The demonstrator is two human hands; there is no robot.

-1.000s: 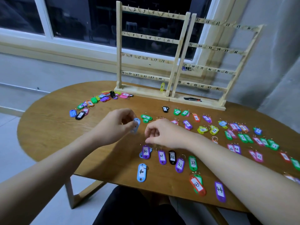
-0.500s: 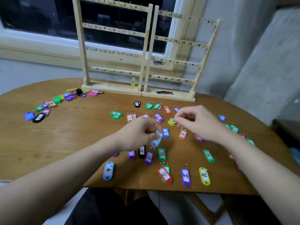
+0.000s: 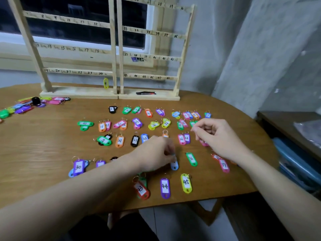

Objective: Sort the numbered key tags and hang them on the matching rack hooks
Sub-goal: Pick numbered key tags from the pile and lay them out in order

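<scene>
Dozens of numbered key tags lie in rows on the wooden table [image 3: 43, 153]. Left hand [image 3: 156, 153] is knuckles-up at centre, fingers curled, pinching a light blue tag [image 3: 174, 165] whose lower end touches the tabletop just left of the green tag 36 [image 3: 191, 159]. Right hand [image 3: 217, 136] is raised over the right rows, fingers loosely curled, thumb and forefinger near each other; cannot tell whether they hold anything. Wooden rack [image 3: 114, 49] stands at the far edge; one yellow tag [image 3: 106, 83] hangs under hook 24. Unsorted tags [image 3: 26, 106] are heaped far left.
</scene>
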